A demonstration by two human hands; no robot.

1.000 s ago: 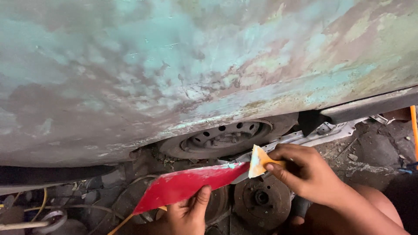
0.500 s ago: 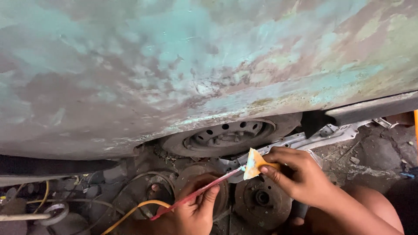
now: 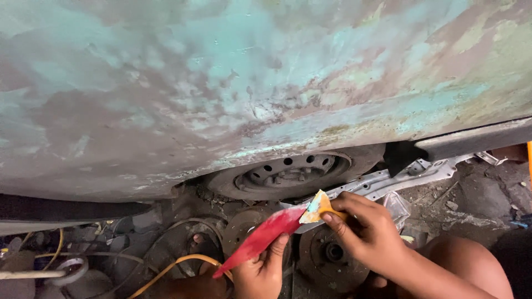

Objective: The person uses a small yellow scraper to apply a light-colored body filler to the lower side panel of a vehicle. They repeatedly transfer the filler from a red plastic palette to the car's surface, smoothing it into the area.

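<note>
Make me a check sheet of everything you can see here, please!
Surface: car body panel, patchy teal and grey-brown, sanded-looking.
Job's things: red flat board; yellow spreader touching its upper end.
Clutter: wheel with steel rim, brake discs and a silver metal bracket on the ground.
Hands: left hand holds the board; right hand holds the spreader.
Cables: yellow hose curving below.
Surroundings: dirty ground.

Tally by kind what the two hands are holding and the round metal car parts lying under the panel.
Red flat board, left hand: 1
Yellow scraper, right hand: 1
Steel wheel: 1
Brake discs: 2
Total: 5
</note>
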